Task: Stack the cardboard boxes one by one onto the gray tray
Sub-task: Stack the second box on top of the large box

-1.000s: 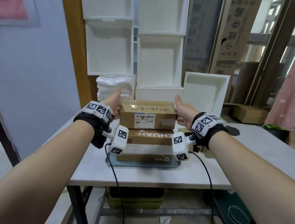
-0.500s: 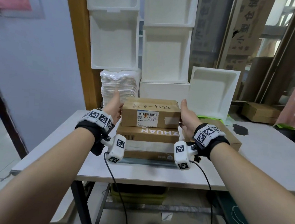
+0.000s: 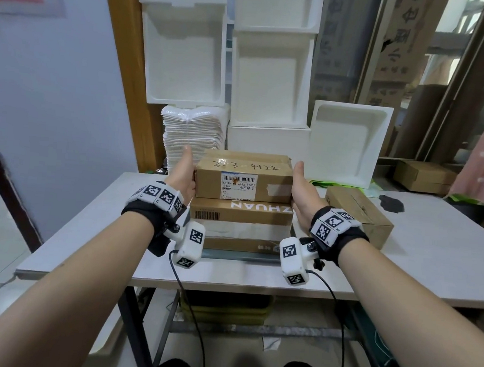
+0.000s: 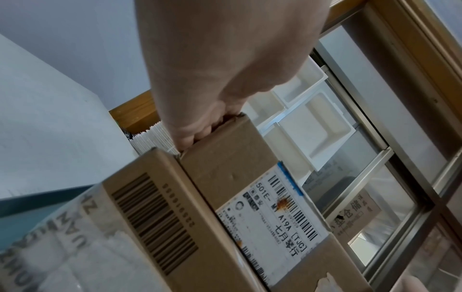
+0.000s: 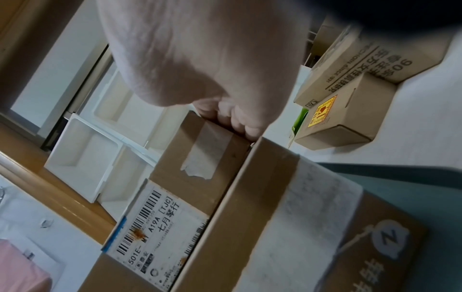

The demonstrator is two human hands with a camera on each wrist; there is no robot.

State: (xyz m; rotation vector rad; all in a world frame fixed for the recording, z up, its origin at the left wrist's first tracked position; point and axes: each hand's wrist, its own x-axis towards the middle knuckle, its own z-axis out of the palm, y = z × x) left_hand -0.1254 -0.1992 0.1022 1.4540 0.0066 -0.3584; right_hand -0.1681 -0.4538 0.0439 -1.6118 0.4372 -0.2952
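From the head view, the top box [image 3: 244, 177] is held at its two ends by the left hand [image 3: 183, 175] and right hand [image 3: 302, 189], resting on two boxes [image 3: 240, 223] stacked on the gray tray [image 3: 229, 256] near the tabletop's front edge. In the left wrist view, fingers [image 4: 190, 136] are curled round the box's end. In the right wrist view, fingers [image 5: 240, 120] grip the opposite end likewise. Edges should be squared with the box beneath before both hands are released together.
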